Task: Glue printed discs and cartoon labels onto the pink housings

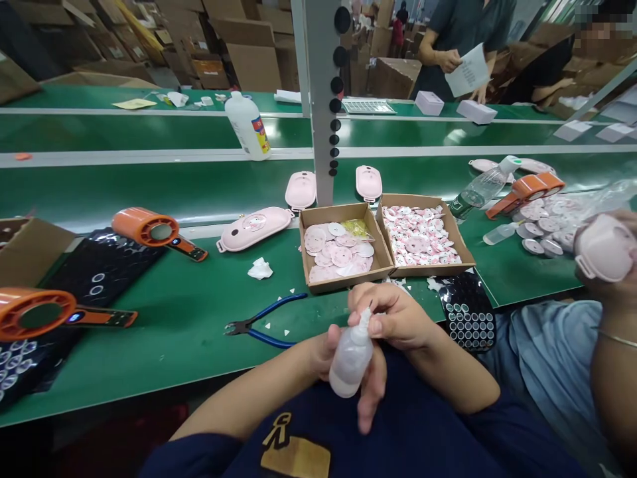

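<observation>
A small translucent squeeze bottle with a narrow nozzle tilts in front of my chest. My left hand is wrapped round its body. Fingers of my right hand pinch at the nozzle; a thin dark tip shows there, and its exact kind is unclear. Just beyond my hands stands a cardboard tray of round pink-white discs with a bag of yellow bits. Beside it another cardboard tray holds many small pink-white character pieces. Blue-handled cutting pliers lie spread on the green table to the left.
Two orange handheld fans lie at the left. Pink oval cases rest along the back edge. A white glue bottle stands behind, left of a grey post. At right, a co-worker's hand holds a pink case.
</observation>
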Demonstrator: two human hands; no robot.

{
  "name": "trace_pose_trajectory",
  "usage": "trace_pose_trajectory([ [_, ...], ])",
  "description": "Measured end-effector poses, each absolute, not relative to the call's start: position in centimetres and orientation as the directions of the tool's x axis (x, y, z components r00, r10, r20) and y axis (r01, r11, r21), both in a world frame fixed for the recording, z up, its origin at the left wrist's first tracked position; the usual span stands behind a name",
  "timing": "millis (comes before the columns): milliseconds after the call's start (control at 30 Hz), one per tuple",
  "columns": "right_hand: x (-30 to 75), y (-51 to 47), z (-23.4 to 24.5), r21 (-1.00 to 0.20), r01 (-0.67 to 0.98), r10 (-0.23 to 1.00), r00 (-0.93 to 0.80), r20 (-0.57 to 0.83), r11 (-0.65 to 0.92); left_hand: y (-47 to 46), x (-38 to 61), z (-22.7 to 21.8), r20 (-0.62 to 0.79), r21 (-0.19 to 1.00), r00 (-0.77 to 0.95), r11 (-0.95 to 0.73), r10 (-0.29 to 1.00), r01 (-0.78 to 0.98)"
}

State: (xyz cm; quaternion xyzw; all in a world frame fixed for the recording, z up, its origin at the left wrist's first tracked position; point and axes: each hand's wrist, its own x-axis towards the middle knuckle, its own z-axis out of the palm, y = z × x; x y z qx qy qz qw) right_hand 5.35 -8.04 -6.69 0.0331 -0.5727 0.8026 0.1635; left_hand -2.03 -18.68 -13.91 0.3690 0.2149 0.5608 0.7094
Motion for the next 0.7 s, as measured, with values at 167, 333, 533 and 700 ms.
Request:
trace_pose_trajectory([
  [167, 6.3, -7.6, -6.2, -0.936, -0.338, 0.458, -0.820, 0.342, 0.095, -20.4, -5.3, -10.0, 0.159, 0.927, -0.178, -0.209, 0.971, -0.311],
  [333, 5.9, -7.8, -6.6, -0.893, -0.349, 0.485, -0.751, 0.447, 0.283, -21.2, -5.8, -9.3, 0.294, 0.948, -0.397, -0.211, 0.869, 0.239],
  [533, 6.0, -7.0, -5.8, -0.758, -0.419, 0.253, -0.766, 0.591, 0.501, -21.3, -5.8, -9.7, 0.224, 0.973, -0.379, -0.225, 0.898, 0.042],
  [700, 7.0, -6.5, -4.4, -0.517, -0.257, 0.105, -0.814, 0.572, 0.817, -21.4, -6.3, -9.4, 0.073, 0.921, -0.190, -0.140, 0.979, -0.363],
])
